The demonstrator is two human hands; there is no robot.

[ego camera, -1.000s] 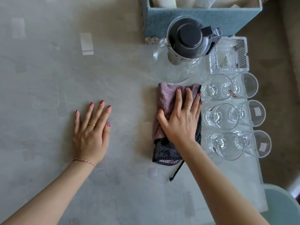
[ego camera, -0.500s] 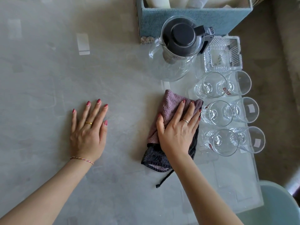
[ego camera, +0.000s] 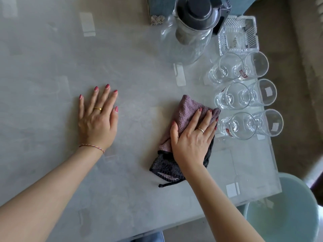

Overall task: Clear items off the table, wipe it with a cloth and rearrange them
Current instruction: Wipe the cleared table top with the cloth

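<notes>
A folded mauve and dark grey cloth (ego camera: 184, 110) lies on the grey table (ego camera: 136, 81). My right hand (ego camera: 192, 137) presses flat on top of the cloth, fingers spread toward the glasses. My left hand (ego camera: 97, 119) rests flat on the bare table to the left, fingers apart, holding nothing. Several clear drinking glasses (ego camera: 230, 96) stand in two columns right of the cloth, close to my right fingertips. A glass jug with a dark lid (ego camera: 192, 20) stands behind them, next to a clear glass dish (ego camera: 237, 37).
A blue-grey box (ego camera: 157, 6) sits at the table's far edge behind the jug. A pale green stool or bin (ego camera: 283, 213) stands off the table's near right corner. The table's right edge runs just past the glasses.
My right hand has slid the cloth toward me along the left side of the glasses, turning it slightly. My left hand has stayed flat in place.
</notes>
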